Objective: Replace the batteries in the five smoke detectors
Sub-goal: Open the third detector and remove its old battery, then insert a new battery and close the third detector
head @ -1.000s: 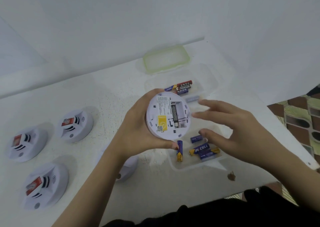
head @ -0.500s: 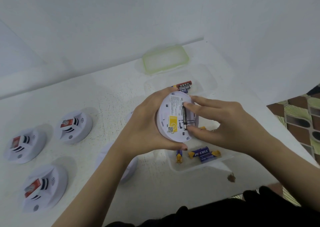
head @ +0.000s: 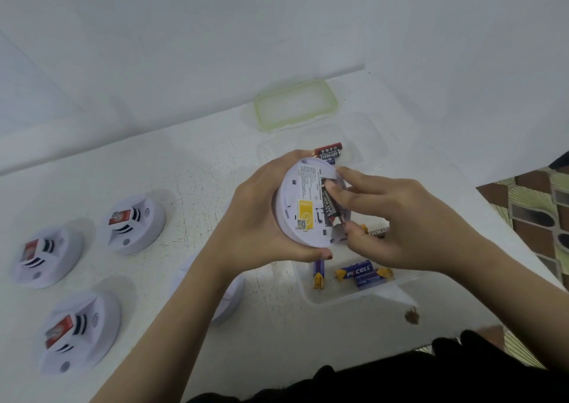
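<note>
My left hand (head: 255, 218) grips a round white smoke detector (head: 303, 207), back side up, with a yellow sticker. In its open battery bay a black battery (head: 328, 207) tilts up. My right hand (head: 397, 224) pinches that battery between fingertips and thumb. Three more detectors stand face up at the left (head: 135, 221) (head: 46, 256) (head: 78, 328). Another detector (head: 228, 298) lies mostly hidden under my left forearm. Below the hands sits a clear tray (head: 354, 298) holding several blue PKCELL batteries (head: 358, 271).
A second clear container (head: 369, 138) behind the hands holds red and black Eveready batteries (head: 329, 151). A green-rimmed lid (head: 295, 105) lies near the back wall. The table edge runs down the right side, tiled floor beyond. A small brown scrap (head: 412, 315) lies near the front edge.
My right hand came in from the right, reached the battery bay and now pinches the black battery, which has lifted at one end. The detector has tilted slightly toward the right hand.
</note>
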`<action>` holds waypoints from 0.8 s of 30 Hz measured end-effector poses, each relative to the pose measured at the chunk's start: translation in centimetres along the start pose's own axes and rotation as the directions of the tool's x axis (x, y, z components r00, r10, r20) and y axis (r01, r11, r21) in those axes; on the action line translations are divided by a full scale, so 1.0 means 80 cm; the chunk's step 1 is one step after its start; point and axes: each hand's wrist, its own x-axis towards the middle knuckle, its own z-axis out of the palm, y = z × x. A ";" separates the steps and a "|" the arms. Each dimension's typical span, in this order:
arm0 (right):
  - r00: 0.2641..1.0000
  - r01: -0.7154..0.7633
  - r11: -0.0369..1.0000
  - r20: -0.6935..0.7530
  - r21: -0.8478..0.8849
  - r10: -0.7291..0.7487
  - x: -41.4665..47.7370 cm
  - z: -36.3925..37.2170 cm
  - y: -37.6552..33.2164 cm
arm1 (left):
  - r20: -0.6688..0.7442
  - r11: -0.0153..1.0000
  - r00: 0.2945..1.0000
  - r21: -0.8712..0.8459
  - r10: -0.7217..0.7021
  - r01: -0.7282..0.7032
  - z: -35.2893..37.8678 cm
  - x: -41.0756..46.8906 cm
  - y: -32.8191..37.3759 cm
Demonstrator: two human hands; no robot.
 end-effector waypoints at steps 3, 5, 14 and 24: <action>0.998 -0.067 0.995 0.022 0.071 0.066 -0.002 0.002 0.004 | -0.010 1.000 1.000 0.016 0.009 -0.008 0.000 -0.001 -0.001; 0.995 -0.100 0.981 0.006 0.168 0.100 0.000 0.002 0.004 | -0.014 1.000 1.000 0.015 0.007 -0.006 0.000 -0.001 -0.002; 0.961 -0.196 0.941 -0.135 0.277 0.240 -0.017 -0.007 0.001 | -0.046 0.998 0.998 0.029 -0.053 0.054 -0.011 -0.001 -0.010; 0.964 -0.179 0.974 0.224 0.142 0.144 0.004 -0.025 0.022 | -0.256 0.998 0.966 0.051 -0.026 0.041 -0.006 0.005 -0.030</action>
